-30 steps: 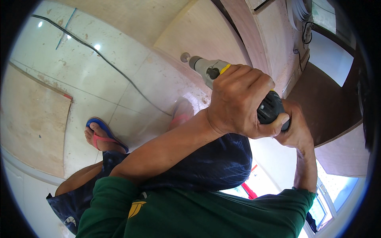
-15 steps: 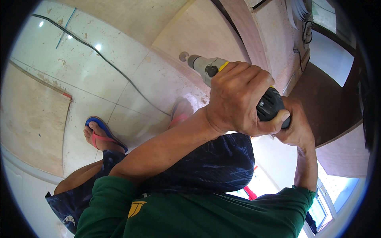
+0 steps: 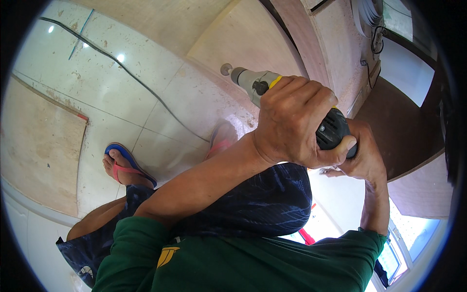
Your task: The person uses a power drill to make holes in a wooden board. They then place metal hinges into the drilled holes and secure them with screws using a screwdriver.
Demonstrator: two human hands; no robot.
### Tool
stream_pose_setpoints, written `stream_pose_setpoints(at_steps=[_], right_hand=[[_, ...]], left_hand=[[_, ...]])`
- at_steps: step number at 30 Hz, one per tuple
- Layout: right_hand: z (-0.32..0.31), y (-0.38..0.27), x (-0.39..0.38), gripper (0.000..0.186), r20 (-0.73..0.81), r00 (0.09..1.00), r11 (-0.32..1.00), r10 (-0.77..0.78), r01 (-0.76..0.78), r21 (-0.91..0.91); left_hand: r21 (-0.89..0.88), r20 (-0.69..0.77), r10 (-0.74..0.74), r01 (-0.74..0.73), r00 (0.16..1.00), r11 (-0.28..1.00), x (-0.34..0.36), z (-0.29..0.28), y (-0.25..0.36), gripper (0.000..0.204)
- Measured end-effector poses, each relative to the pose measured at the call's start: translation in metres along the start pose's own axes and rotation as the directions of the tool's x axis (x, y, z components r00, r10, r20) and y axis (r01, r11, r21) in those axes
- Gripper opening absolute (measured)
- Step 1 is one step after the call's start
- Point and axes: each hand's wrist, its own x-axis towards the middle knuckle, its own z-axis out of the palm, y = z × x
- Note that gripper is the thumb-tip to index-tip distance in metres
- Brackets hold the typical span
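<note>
My left hand wraps round the middle of a rotary tool with a pale grey nose, a yellow band and a black rear. The thumb lies along the rear housing. From the tool's chuck a thin shaft carries a small round disc, in front of a wooden panel; whether they touch I cannot tell. My right hand is closed about the tool's rear end, some of its fingers hidden behind the housing and one or more fingertips showing below.
A black cable runs across the dusty tiled floor. A plywood board is at the left. Curved wooden panels and a dark brown cabinet stand to the right. My sandalled foot rests on the tiles.
The rotary tool and both hands have shifted very slightly to the right. Fingertips of my right hand now show more below the tool.
</note>
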Motion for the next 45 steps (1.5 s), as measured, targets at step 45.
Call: stream_pose_setpoints(at_steps=[45], right_hand=[[0.006, 0.001, 0.002, 0.045, -0.099, 0.995, 0.993, 0.016, -0.028, -0.116]], left_hand=[[0.008, -0.135, 0.019, -0.018, 0.991, 1.0, -0.005, 0.015, -0.007, 0.054]])
